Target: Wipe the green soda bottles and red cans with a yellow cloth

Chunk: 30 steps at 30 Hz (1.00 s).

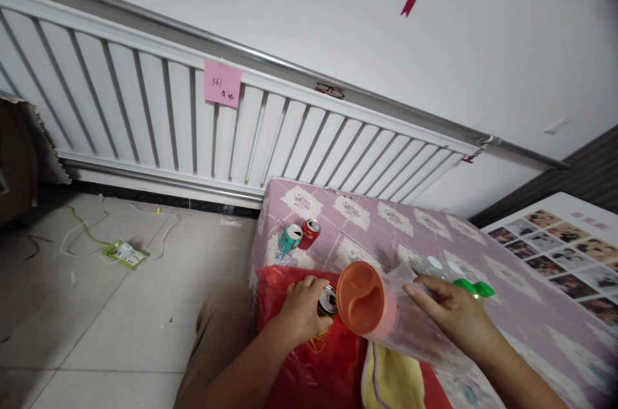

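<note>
My left hand (303, 311) is closed around a drink can (327, 301) with its opened top facing up, over a red plastic bag (318, 357). My right hand (451, 313) grips a clear plastic jar with an orange lid (365, 298), held on its side, lid toward the can. A teal can (290, 238) and a red can (309, 233) lie on the pink patterned cloth (386, 228) beyond. Clear plastic bottles, some with green caps (470, 286), lie behind my right hand.
A white radiator (145, 119) with a pink sticky note (222, 83) runs along the wall. A power strip (124, 254) with cables lies on the tiled floor at left. A yellow cloth (393, 380) sits by the bag. A photo sheet (560, 241) lies at right.
</note>
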Each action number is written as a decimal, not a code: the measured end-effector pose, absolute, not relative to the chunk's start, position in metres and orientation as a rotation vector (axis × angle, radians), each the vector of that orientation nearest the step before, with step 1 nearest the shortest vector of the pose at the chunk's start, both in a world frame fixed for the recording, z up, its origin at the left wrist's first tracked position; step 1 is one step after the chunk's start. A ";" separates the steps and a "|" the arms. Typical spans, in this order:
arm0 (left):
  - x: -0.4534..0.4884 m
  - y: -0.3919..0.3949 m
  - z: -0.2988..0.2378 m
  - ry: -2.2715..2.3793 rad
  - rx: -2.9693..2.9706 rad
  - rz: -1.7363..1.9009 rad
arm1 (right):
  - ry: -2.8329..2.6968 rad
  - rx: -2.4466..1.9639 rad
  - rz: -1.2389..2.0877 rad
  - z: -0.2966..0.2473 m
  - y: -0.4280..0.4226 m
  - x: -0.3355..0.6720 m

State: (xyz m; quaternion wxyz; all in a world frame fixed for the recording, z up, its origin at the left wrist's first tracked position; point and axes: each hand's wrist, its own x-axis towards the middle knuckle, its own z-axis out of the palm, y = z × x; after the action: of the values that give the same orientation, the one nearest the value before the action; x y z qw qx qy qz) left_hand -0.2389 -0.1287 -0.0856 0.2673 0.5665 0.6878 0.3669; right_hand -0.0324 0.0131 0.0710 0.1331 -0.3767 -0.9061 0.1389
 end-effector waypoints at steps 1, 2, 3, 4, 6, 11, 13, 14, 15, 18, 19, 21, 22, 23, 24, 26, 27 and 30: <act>-0.239 -0.129 -0.085 1.856 1.527 0.988 | -2.624 -1.087 0.403 0.071 0.013 -0.032; -0.239 -0.129 -0.085 1.855 1.525 0.985 | -2.621 -1.083 0.408 0.071 0.013 -0.032; -0.239 -0.129 -0.085 1.854 1.524 0.982 | -2.620 -1.082 0.414 0.071 0.012 -0.032; -0.239 -0.129 -0.085 1.854 1.523 0.979 | -2.621 -1.086 0.416 0.072 0.012 -0.032; -0.239 -0.129 -0.085 1.853 1.522 0.974 | -2.626 -1.097 0.417 0.072 0.012 -0.032; -0.239 -0.129 -0.084 1.849 1.524 0.976 | -2.622 -1.112 0.423 0.070 0.013 -0.031; -0.239 -0.129 -0.084 1.850 1.523 0.978 | -2.629 -1.118 0.428 0.069 0.014 -0.031; -0.239 -0.129 -0.084 1.851 1.522 0.979 | -2.630 -1.119 0.430 0.069 0.014 -0.031; -0.239 -0.129 -0.084 1.851 1.521 0.980 | -2.630 -1.118 0.431 0.069 0.014 -0.031; -0.239 -0.129 -0.084 1.851 1.521 0.985 | -2.626 -1.110 0.438 0.068 0.015 -0.031; -0.239 -0.129 -0.085 1.851 1.521 0.988 | -2.627 -1.109 0.441 0.068 0.015 -0.030; -0.239 -0.129 -0.085 1.851 1.518 0.990 | -2.632 -1.111 0.440 0.068 0.016 -0.030; -0.239 -0.129 -0.085 1.851 1.515 0.989 | -2.634 -1.113 0.434 0.068 0.016 -0.030; -0.239 -0.129 -0.085 1.851 1.513 0.988 | -2.636 -1.113 0.426 0.068 0.016 -0.030; -0.239 -0.129 -0.085 1.851 1.510 0.986 | -2.635 -1.111 0.419 0.068 0.015 -0.031; -0.239 -0.129 -0.085 1.850 1.506 0.982 | -2.625 -1.103 0.406 0.069 0.014 -0.031; -0.239 -0.129 -0.085 1.849 1.505 0.980 | -2.619 -1.099 0.401 0.070 0.013 -0.032; -0.239 -0.129 -0.084 1.845 1.505 0.974 | -2.620 -1.098 0.388 0.072 0.011 -0.034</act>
State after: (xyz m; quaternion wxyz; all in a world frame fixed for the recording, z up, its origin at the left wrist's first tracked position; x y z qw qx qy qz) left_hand -0.2393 -0.1293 -0.0844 0.2806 0.5616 0.6883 0.3634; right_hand -0.0337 0.0105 0.0718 0.1367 -0.3793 -0.9052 0.1342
